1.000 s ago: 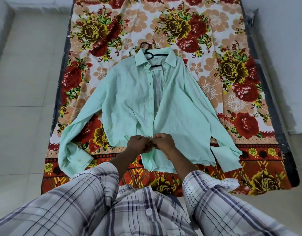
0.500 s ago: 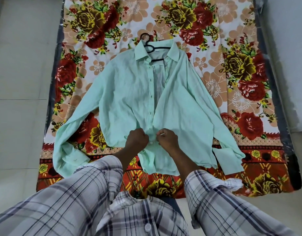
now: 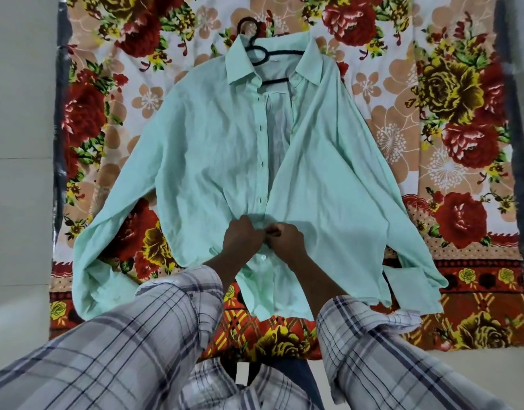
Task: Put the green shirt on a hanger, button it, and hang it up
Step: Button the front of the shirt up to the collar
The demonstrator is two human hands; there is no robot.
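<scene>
Mint-green cotton long-sleeved shirt (image 3: 213, 161) was recorded lying face up and spread flat on a red, yellow and peach floral blanket (image 3: 450, 119), so that both front panels could be brought together without being lifted. A black wire hanger (image 3: 263, 54) was already seated inside the collar, its hook pointing away from the wearer of the camera and resting on the blanket. The placket was seen gaping from the collar down to the lower chest; one white button (image 3: 263, 257) below the hands appeared fastened. The left hand (image 3: 243, 238) was pinched on the buttonhole edge and the right hand (image 3: 287, 239) on the opposite edge, fingertips meeting at the placket, judged to be working a button through its hole; the button itself was hidden. Plaid sleeves (image 3: 154, 329) covered both forearms.

Sleeves of the shirt were splayed outward, the cuffs lying near the blanket's near border. Bare blanket was left on both sides and beyond the collar. Pale tiled floor (image 3: 18, 143) bordered the blanket at left, offering room to lift the garment clear.
</scene>
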